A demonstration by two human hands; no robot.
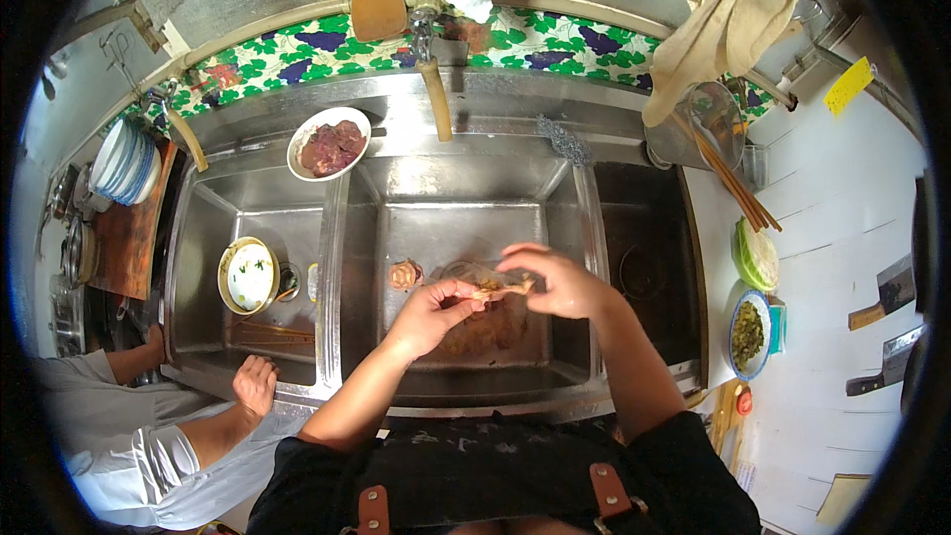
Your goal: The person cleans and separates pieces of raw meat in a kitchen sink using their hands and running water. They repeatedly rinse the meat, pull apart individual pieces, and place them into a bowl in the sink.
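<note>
My left hand [438,318] pinches a small, pale yellowish strip of what looks like raw meat [490,291] between thumb and fingers, above the middle sink basin [461,227]. The strip's other end reaches the curved fingers of my right hand [561,282]. Its index finger is raised, and I cannot tell whether the hand grips that end. Below my hands, brownish pieces [483,331] lie in the basin, partly covered and hard to make out. A pale lump of meat [405,275] sits on the basin floor left of them.
A white bowl of dark red raw meat [334,145] stands on the back ledge, near the faucet hose [435,100]. The left basin holds a bowl [251,275] and chopsticks [275,333]. A co-worker's hand [256,384] rests at its front edge. Two cleavers [884,290] lie far right.
</note>
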